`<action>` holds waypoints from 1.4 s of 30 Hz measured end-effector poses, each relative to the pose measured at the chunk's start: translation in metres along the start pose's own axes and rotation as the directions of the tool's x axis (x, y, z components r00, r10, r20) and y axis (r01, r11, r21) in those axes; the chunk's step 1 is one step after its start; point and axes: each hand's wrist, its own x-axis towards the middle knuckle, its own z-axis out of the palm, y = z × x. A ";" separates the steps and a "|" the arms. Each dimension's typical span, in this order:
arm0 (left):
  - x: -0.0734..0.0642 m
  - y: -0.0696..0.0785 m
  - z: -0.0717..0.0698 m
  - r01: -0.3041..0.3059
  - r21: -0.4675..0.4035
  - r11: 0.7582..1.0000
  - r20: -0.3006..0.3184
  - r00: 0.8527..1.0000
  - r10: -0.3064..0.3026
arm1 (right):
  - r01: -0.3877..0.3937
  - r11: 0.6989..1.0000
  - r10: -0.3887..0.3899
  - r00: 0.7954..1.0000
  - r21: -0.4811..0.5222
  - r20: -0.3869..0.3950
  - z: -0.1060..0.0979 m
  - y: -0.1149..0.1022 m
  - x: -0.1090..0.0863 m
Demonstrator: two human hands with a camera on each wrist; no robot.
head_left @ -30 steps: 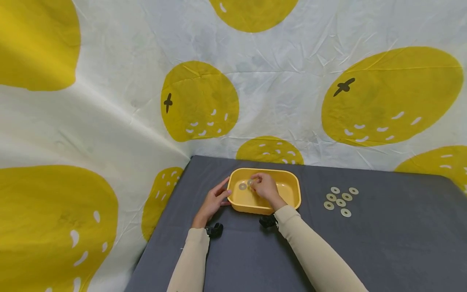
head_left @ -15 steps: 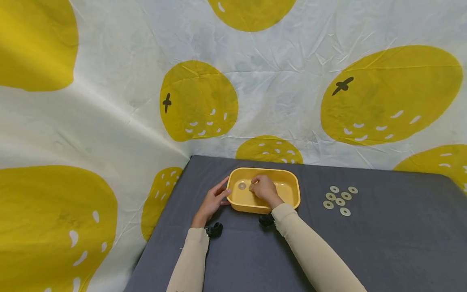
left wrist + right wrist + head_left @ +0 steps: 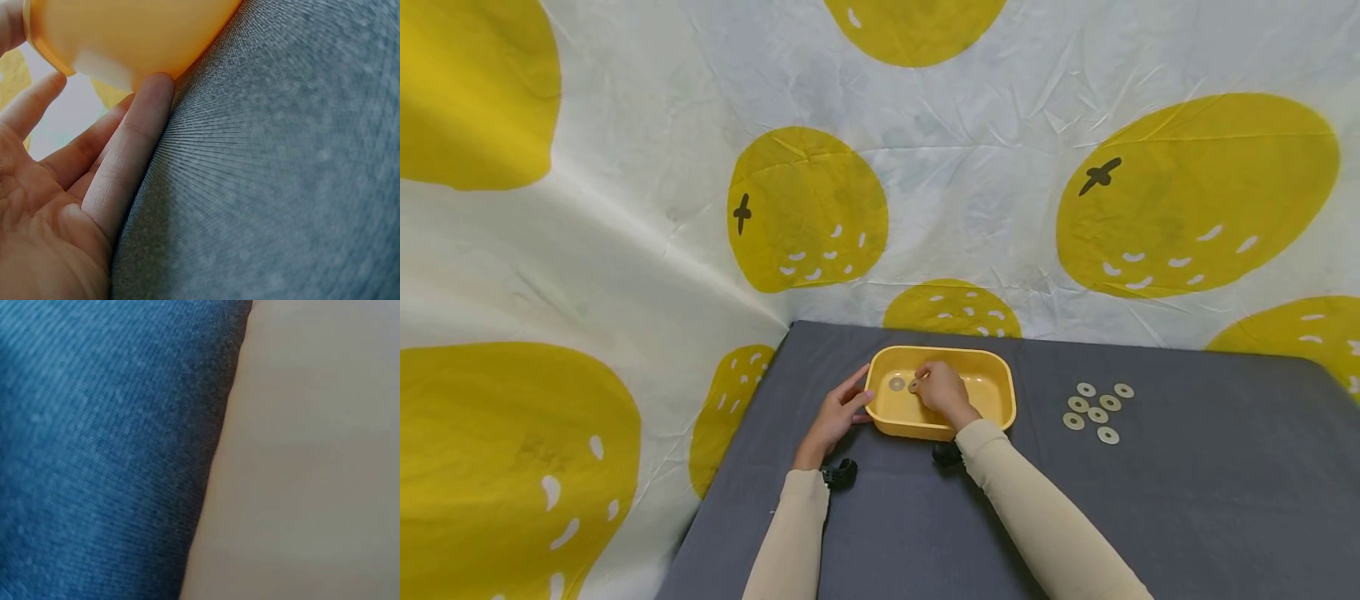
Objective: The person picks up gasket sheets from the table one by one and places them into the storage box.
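Note:
A yellow plastic tub (image 3: 891,423) stands on the dark cloth. My left hand (image 3: 837,419) supports its left end, thumb at the rim and fingers nearly straight along the outer wall. In the left wrist view, the fingers of that hand (image 3: 94,169) touch or nearly touch the tub wall (image 3: 131,44). My right hand (image 3: 943,390) reaches into the tub and pinches a flat metal washer (image 3: 913,386) close to the floor. Another washer (image 3: 897,384) lies flat just left of it. The right wrist view shows neither the right hand nor a washer.
Several loose washers (image 3: 1097,414) lie in a cluster on the grey tablecloth (image 3: 1210,467) to the right of the tub. Behind and left of the table hangs a white curtain (image 3: 970,217) with yellow fruit prints. A blurred beige surface (image 3: 306,456) fills much of the right wrist view.
The washer at my right fingertips has come down to beside the other one, the fingers lowering with it. My left hand and the tub have stayed in place.

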 end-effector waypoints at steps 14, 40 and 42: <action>-0.003 0.005 -0.001 0.004 -0.017 1.000 0.014 1.000 -0.004 | 0.011 0.999 -0.009 0.999 0.050 -0.040 -0.001 0.000 0.000; -0.003 0.002 -0.002 0.015 0.010 1.000 -0.010 1.000 -0.014 | 0.280 0.890 -0.091 0.882 0.360 -0.462 -0.147 0.114 -0.092; -0.002 0.002 -0.002 0.014 0.003 1.000 -0.008 1.000 -0.014 | 0.248 0.901 -0.057 0.881 0.356 -0.469 -0.153 0.140 -0.093</action>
